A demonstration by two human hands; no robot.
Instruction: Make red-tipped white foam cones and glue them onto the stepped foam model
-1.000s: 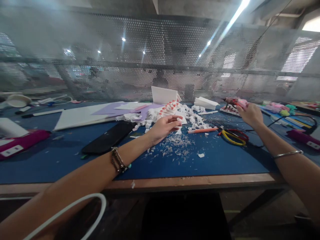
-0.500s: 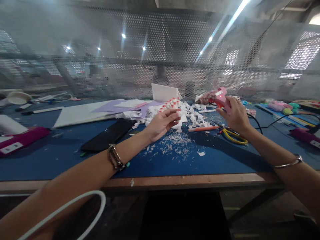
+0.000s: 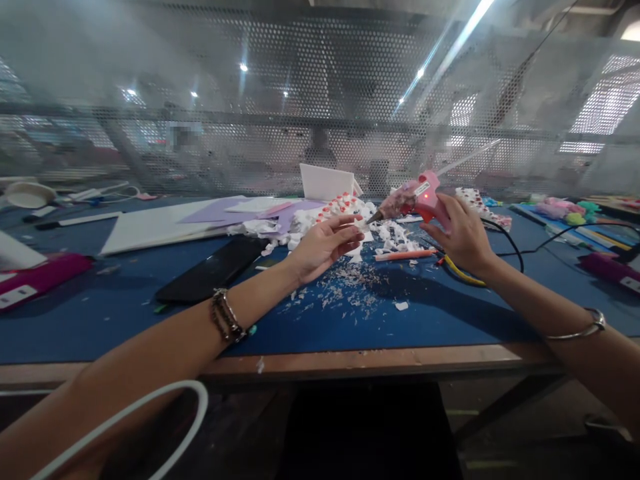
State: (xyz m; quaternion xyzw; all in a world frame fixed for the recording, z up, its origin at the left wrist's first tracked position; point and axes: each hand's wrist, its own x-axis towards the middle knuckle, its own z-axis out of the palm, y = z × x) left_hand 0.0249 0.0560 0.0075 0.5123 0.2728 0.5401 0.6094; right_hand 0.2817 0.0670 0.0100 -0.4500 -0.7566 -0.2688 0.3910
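My right hand (image 3: 463, 233) is wrapped round the handle of a pink glue gun (image 3: 413, 197), with a red light lit on its side and a clear glue stick (image 3: 467, 159) poking out the back. The dark nozzle points down and left, close to the fingertips of my left hand (image 3: 327, 247). Those fingers are pinched together on a small white piece (image 3: 358, 225), mostly hidden by them. Behind the left hand lies a heap of crumpled white scraps (image 3: 303, 227), with a white strip dotted in red (image 3: 340, 205) on it.
A black phone (image 3: 213, 270) lies left of my left forearm. Behind it are white and purple sheets (image 3: 150, 227). An orange craft knife (image 3: 404, 255) and yellow-handled scissors (image 3: 463, 272) lie near my right hand. Magenta tools (image 3: 50, 277) sit at the left, and white crumbs (image 3: 353, 287) litter the blue mat.
My right hand has brought the glue gun left and slightly down, so its nozzle is now near my left fingertips. The left hand keeps its pinch, nearly still.
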